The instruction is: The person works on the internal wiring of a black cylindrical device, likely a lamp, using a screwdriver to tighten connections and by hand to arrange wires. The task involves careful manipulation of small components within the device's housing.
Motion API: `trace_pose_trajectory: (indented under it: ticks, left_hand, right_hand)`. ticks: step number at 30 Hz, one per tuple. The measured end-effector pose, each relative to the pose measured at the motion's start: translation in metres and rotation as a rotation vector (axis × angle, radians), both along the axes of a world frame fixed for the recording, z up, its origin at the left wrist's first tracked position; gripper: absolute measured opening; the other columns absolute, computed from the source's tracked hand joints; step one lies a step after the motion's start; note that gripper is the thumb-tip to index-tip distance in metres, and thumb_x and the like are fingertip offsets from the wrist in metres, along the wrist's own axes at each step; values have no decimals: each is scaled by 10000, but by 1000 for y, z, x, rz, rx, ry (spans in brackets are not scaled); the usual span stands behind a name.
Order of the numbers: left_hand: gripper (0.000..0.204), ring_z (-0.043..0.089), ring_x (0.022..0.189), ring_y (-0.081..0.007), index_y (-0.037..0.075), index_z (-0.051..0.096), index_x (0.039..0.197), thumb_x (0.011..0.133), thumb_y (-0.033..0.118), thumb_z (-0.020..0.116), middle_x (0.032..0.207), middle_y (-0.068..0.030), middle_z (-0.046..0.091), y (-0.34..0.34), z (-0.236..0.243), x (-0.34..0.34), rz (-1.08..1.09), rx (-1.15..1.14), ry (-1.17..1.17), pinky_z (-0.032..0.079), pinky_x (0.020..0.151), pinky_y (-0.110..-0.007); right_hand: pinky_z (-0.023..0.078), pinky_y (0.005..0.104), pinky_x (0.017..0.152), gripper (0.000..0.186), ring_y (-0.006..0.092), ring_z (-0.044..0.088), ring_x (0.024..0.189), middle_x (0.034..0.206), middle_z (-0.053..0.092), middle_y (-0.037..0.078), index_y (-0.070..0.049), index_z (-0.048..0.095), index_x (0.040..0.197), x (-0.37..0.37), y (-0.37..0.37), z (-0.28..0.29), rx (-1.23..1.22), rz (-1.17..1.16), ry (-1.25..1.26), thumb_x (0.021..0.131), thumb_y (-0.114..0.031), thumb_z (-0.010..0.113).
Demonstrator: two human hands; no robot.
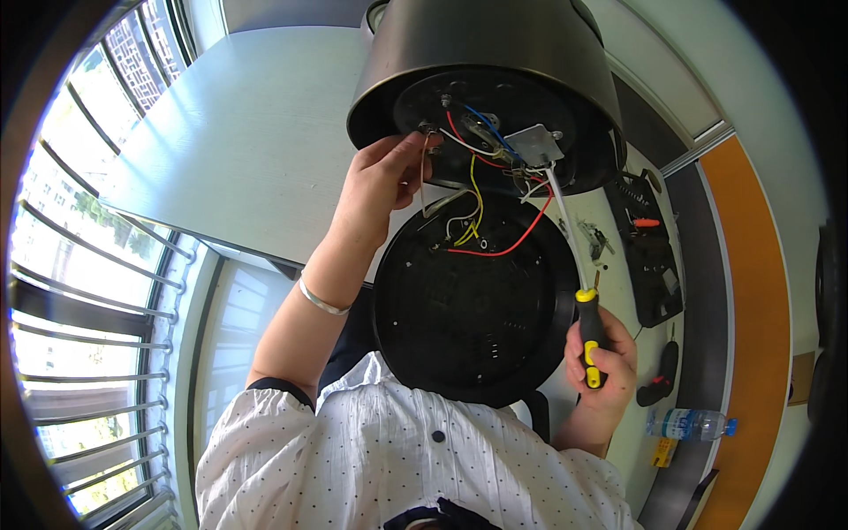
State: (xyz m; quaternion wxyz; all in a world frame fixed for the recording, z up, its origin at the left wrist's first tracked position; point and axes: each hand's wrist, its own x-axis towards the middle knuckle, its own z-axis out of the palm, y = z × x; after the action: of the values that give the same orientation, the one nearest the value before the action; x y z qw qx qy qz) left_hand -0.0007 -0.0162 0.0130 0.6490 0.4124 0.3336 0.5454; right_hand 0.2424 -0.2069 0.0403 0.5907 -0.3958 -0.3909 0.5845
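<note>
A large dark metal pot-shaped appliance lies tipped with its open underside toward me, showing wires and a silver metal plate. Below it is its round black base cover, joined by red, yellow and white wires. My left hand is closed in a pinch at the left of the underside, on a thin copper-coloured wire; its fingertips are partly hidden. My right hand grips a black and yellow screwdriver, its long shaft pointing up to the silver plate's lower edge.
The pale table extends left toward a barred window. On the right are a black tool case, small loose metal parts, a black and red tool, a water bottle and a small yellow box.
</note>
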Motion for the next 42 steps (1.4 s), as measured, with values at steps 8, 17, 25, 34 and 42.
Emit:
trace_pose_trajectory:
  ticks: [8, 17, 25, 34, 42]
  left_hand:
    - [196, 388, 539, -23, -6, 635, 827, 876, 170, 564, 687, -34, 604, -17, -2, -16, 49, 157, 42, 261, 445, -150]
    - [176, 386, 491, -30, -9, 600, 854, 885, 152, 536, 708, -63, 609, -17, -20, -18, 42, 57, -42, 247, 411, -151]
    - [173, 410, 484, -40, -10, 602, 874, 880, 154, 548, 710, -67, 615, -24, -33, -17, 46, 68, -55, 271, 405, -160]
    - [188, 414, 486, -40, -23, 621, 940, 873, 141, 557, 699, -64, 613, -19, -34, -14, 78, 26, -37, 275, 408, -162]
    - [217, 416, 514, -36, -21, 613, 1003, 874, 144, 555, 708, -53, 609, -19, -38, -17, 69, 80, 18, 278, 422, -144]
  right_hand:
    - [357, 201, 409, 554, 137, 466, 477, 722, 558, 162, 90, 496, 1163, 36, -13, 7, 129, -501, -501, 634, -74, 515]
    - [379, 199, 448, 508, 122, 474, 502, 728, 566, 171, 94, 489, 1163, 65, -45, 10, 102, -324, -555, 673, -30, 535]
    - [384, 189, 441, 519, 107, 487, 466, 675, 588, 172, 121, 522, 1109, 25, -44, 21, 90, -90, -363, 632, -68, 598]
    - [382, 178, 471, 448, 53, 503, 553, 742, 602, 59, 27, 543, 1160, -16, -13, 31, -124, 161, -507, 719, -34, 585]
    - [400, 179, 520, 431, 51, 503, 579, 741, 585, 45, 23, 528, 1177, -21, -5, 41, -108, 228, -458, 748, 7, 575]
